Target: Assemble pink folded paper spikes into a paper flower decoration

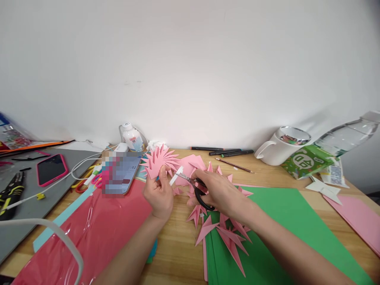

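My left hand (159, 193) pinches a pink paper cutout (158, 161) with a spiky, slitted edge, held above the wooden table. A small white strip (176, 175) juts out beside my left fingers, close to the blade tips. Black-handled scissors (202, 197) are gripped in my right hand (218, 190), their blades pointing left toward that strip. Whether the blades touch the strip, I cannot tell. Under and around my right hand lie several folded pink paper spikes (231, 241), partly hidden by the hand and forearm.
Green paper sheets (285, 221) lie at right, a red plastic-wrapped pack (97, 229) at left. A phone (130, 174) leans behind it. Markers (231, 153) and a pencil (234, 164) rest near the wall. A white mug (276, 146) and water bottle (346, 136) stand back right; pliers (13, 196) lie far left.
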{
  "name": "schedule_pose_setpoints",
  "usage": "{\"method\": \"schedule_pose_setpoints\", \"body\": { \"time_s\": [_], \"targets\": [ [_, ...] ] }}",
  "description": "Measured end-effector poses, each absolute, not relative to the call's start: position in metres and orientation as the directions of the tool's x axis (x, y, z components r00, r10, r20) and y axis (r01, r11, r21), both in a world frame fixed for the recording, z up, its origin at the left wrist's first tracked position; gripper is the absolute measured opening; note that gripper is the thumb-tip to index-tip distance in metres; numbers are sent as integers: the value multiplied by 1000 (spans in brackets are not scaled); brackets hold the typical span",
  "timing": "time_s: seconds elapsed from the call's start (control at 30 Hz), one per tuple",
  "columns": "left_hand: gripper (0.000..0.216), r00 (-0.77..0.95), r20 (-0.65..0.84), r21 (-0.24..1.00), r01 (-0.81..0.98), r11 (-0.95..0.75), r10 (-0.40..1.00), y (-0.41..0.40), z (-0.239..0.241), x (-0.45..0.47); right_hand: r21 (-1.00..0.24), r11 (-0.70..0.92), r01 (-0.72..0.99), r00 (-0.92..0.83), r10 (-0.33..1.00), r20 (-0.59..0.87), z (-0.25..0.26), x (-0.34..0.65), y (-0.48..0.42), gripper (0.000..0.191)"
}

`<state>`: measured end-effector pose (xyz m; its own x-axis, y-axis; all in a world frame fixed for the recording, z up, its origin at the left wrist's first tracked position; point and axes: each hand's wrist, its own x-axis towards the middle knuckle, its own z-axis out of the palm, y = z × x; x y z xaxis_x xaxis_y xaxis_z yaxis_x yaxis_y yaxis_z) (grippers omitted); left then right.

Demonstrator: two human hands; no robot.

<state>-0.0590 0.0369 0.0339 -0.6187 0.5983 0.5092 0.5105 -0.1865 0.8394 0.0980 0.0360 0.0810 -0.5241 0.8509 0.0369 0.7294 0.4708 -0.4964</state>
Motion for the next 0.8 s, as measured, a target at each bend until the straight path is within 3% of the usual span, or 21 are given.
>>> {"method": "schedule_pose_setpoints", "body": {
  "time_s": [0.2, 0.53, 0.8],
  "targets": [
    [25, -605, 521, 828, 529, -185, 603, 37, 33, -59, -542, 424, 725, -494, 869, 19, 83, 97, 37, 18],
    [29, -600, 524, 809, 572, -134, 605, 36, 31, -59, -554, 370, 746, -450, 893, -10, 82, 96, 37, 24],
    [26, -586, 495, 842, 505, -189, 641, 34, 35, -57, -555, 358, 750, -436, 900, -8, 83, 95, 39, 23]
  ]
}}
